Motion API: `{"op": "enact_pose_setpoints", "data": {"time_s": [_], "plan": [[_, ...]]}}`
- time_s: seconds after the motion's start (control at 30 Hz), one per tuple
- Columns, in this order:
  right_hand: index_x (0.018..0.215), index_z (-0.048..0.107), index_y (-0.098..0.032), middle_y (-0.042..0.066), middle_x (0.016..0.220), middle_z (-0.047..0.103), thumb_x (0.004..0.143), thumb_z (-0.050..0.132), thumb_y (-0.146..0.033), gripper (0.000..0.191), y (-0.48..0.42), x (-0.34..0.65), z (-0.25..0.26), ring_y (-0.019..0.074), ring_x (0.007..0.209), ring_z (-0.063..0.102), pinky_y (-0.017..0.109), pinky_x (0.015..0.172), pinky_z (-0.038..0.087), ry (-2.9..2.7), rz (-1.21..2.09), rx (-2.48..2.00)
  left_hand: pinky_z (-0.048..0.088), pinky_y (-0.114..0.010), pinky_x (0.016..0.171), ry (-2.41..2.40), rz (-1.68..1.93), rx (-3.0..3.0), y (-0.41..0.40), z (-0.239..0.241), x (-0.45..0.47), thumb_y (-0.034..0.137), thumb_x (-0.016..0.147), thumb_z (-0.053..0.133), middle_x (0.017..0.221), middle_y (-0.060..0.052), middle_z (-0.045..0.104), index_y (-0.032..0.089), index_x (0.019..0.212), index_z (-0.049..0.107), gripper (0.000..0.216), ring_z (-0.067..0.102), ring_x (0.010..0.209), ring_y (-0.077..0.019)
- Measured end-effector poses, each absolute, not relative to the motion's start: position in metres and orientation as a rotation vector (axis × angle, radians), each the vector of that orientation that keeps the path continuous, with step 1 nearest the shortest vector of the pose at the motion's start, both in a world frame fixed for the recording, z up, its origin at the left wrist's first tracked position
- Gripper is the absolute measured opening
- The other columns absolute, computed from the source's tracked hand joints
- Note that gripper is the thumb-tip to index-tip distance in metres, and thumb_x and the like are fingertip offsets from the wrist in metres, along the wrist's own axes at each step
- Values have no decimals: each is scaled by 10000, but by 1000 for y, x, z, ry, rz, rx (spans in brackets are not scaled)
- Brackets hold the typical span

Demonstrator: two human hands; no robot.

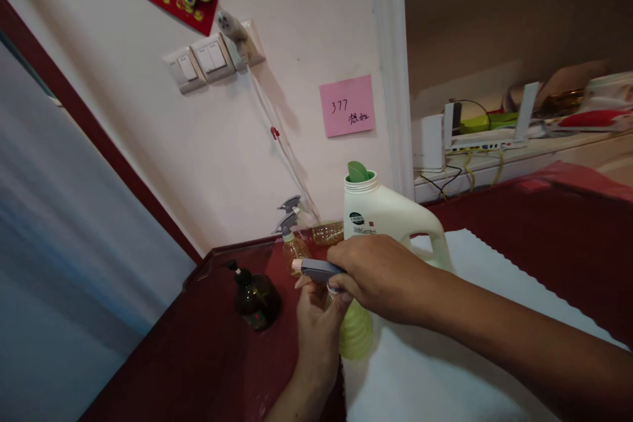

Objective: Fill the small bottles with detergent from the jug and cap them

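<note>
A small yellow-green spray bottle (357,331) stands at the edge of a white cloth (445,356). My left hand (316,326) is wrapped round its body from below. My right hand (376,277) is closed over its grey trigger head (316,269) from above. Just behind them stands a large cream jug (390,217) with a handle and an open green spout.
On the dark red tabletop (208,349) sit a dark brown pump bottle (256,298), another small spray bottle (291,237) and a clear bottle lying by the wall. A pink note (347,105), switches and a plugged cable are on the wall. A router and clutter fill the shelf at right.
</note>
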State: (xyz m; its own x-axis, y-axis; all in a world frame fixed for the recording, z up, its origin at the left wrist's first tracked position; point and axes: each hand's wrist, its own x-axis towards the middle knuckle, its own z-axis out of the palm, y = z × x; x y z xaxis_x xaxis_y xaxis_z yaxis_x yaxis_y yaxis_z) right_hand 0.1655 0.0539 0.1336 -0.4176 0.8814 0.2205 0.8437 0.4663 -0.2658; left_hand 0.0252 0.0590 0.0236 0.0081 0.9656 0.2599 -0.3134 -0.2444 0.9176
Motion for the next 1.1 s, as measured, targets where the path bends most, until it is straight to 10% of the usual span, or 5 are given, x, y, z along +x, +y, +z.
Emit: {"op": "enact_pose_setpoints", "data": {"time_s": [0.27, 1.1], "plan": [[905, 687, -186, 51, 897, 732, 957, 650, -259, 97, 54, 168, 133, 189, 783, 632, 298, 595, 235, -2390, 172, -1453, 508, -356, 899, 824, 1368, 1245, 55, 7, 13, 529, 894, 729, 968, -77, 716, 174, 950, 722, 360, 667, 941, -233], [897, 696, -180, 54, 884, 720, 941, 668, -273, 107, 54, 166, 130, 193, 791, 637, 291, 596, 221, -2387, 210, -1463, 500, -412, 1009, 764, 1447, 1229, 56, 19, 22, 488, 759, 866, 1181, -86, 703, 220, 942, 642, 395, 636, 1174, -297]]}}
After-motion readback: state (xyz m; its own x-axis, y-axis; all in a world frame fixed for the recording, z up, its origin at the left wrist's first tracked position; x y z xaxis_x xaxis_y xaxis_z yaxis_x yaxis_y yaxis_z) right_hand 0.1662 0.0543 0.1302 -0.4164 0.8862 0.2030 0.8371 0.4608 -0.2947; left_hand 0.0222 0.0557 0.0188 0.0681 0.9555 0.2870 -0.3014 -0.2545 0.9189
